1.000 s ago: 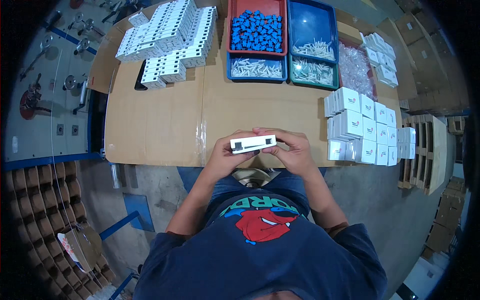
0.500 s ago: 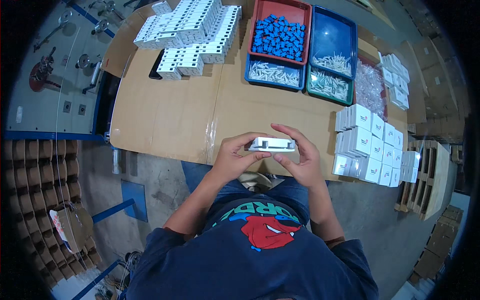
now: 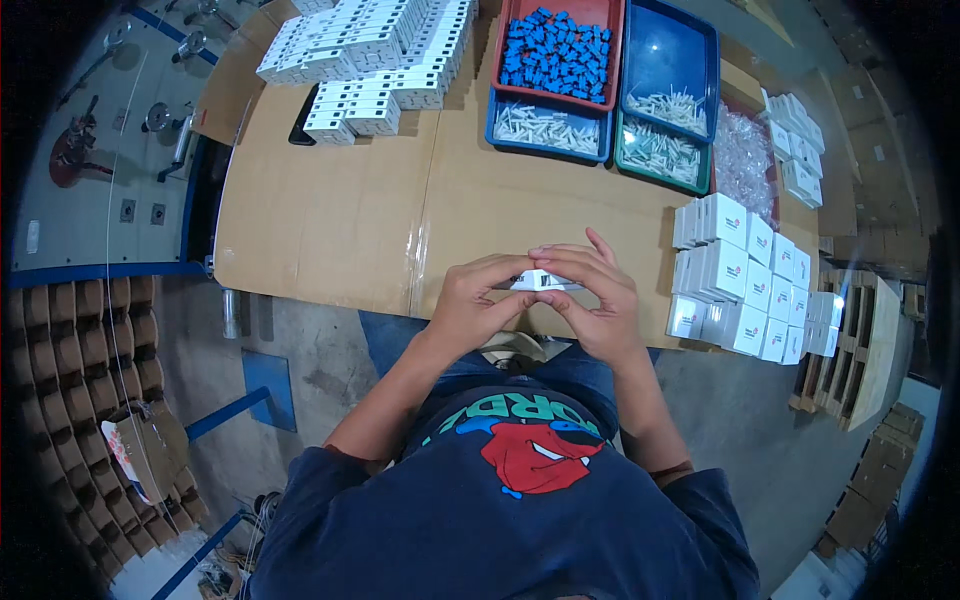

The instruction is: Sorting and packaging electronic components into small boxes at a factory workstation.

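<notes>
Both hands, the left hand [image 3: 478, 300] and right hand [image 3: 592, 296], clasp a small white part [image 3: 540, 281] over the cardboard-covered table [image 3: 340, 210], beside stacked white boxes [image 3: 745, 275].

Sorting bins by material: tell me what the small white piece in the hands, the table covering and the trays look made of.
White piece, held by left hand and right hand: probably moulded plastic, smooth, with crisp edges. Table covering: corrugated cardboard, matte brown, with seams and folded flaps. Red tray and blue tray: likely glossy plastic, given the glare inside the blue one.
</notes>
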Available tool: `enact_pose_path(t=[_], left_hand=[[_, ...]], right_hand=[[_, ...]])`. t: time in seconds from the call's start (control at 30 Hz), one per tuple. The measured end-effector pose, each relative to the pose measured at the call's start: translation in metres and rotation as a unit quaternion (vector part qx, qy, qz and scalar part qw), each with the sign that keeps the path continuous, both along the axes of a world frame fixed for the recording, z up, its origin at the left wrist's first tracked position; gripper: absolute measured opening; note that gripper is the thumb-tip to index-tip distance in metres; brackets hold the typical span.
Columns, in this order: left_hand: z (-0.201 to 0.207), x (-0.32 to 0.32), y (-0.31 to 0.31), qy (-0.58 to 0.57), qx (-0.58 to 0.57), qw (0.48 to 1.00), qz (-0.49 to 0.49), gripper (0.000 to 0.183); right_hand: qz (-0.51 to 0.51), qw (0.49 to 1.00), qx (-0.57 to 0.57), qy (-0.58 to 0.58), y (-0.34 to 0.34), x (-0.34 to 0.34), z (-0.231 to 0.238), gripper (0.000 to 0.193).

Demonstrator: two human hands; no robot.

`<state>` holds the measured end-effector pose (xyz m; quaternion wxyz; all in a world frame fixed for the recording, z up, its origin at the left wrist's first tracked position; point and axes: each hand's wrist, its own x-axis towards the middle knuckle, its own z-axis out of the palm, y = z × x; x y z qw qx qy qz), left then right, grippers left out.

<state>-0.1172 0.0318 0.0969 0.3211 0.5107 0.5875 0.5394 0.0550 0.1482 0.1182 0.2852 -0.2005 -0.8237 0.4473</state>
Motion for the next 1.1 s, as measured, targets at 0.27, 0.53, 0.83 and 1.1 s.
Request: enact_pose_path(t=[0.27, 0.53, 0.83, 1.1], left_hand=[[0.004, -0.003, 0.003, -0.062, -0.008, 0.998, -0.023, 0.034], [-0.003, -0.005, 0.003, -0.261, 0.023, 0.964, -0.042, 0.033], [-0.012, -0.008, 0.003, -0.258, 0.02, 0.965, -0.045, 0.036], [-0.012, -0.009, 0.003, -0.25, 0.0, 0.967, -0.044, 0.038]], right_hand=[[-0.091, 0.994, -0.03, 0.044, -0.005, -0.005, 0.002, 0.05], [0.023, 0.986, -0.129, 0.104, 0.006, 0.009, -0.005, 0.054], [0.008, 0.982, -0.153, 0.112, -0.002, 0.003, -0.006, 0.037], [-0.003, 0.981, -0.146, 0.129, -0.001, 0.002, -0.008, 0.035]])
